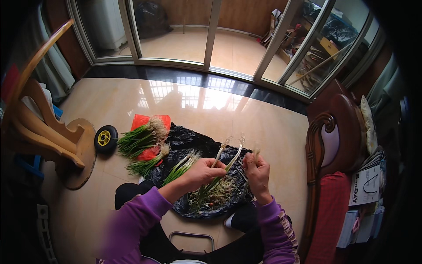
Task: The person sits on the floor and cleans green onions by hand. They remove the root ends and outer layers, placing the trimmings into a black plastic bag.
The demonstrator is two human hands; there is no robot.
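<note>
My left hand pinches a few spring onions by their stems. Their pale root ends point up and away, while green leaves hang down below the fingers. Just to the right, my right hand is closed, with a blurred tan tuft poking out above its fingers. Beneath both hands lies a black plastic bag spread on the floor. On it rest a heap of peelings and trimmings and, to the left, a small bunch of spring onions.
Untrimmed spring onions with roots lie on a red plastic bag. Beside them are a black wheel with a yellow hub and a wooden stand. A carved wooden sofa borders the right; sliding glass doors stand ahead.
</note>
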